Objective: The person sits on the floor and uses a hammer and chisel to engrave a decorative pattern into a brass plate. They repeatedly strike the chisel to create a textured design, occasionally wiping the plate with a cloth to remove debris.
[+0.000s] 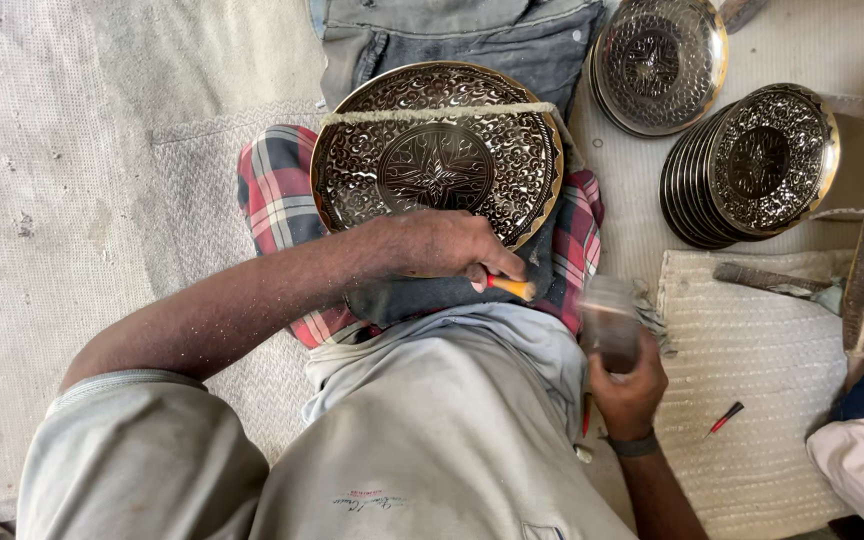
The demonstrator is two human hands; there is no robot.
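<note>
We saw the left hand closed round a thin tool w/ an orange handle, gripped like a punch. Its tip was hidden under the fist, so we couldn't tell exactly where it met the metal; the handle's long axis ran roughly left-right, its free end pointing right and slightly near. The right hand was wrapped round a blurred block-like striker, just right of the handle end, prob. mid-swing judging by the blur.

The engraved round plate lay face up on a plaid cloth over the lap, its near edge under the left hand. We judged the cloth padded it and kept it from sliding, w/ the fist pinning the rim. A pale strip crossed the plate's far part, left to right.

Far right, 2 stacks of similar plates leaned on the floor. A small red tool lay on a woven mat nearby, close to the right hand.
</note>
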